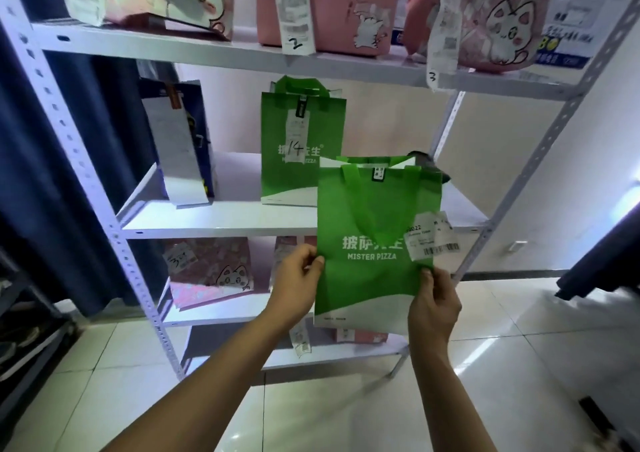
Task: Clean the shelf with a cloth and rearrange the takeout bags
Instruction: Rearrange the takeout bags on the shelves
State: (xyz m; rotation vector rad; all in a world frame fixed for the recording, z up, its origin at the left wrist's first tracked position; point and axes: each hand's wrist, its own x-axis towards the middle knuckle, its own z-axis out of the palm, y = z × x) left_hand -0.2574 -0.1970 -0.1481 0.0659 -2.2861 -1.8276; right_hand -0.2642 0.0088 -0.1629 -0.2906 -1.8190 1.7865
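**Head view: green bag held at shelf front**

Left hand (296, 280) and right hand (434, 301) pinch the lower side edges of a green non-woven Mister Pizza takeout bag (375, 240), contents hidden. Second identical green bag (299, 146) stands mid-shelf on the white metal shelf (221, 219); two total.

You stand in a takeout pickup room: a metal shelf rack (104, 205) holds numbered, receipt-tagged delivery bags (301, 146) at 12 o'clock.

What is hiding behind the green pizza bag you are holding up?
Behind the held green bag, gripped by both hands, the shelf and another green bag show. A dark thing peeks over it; the rest is covered.
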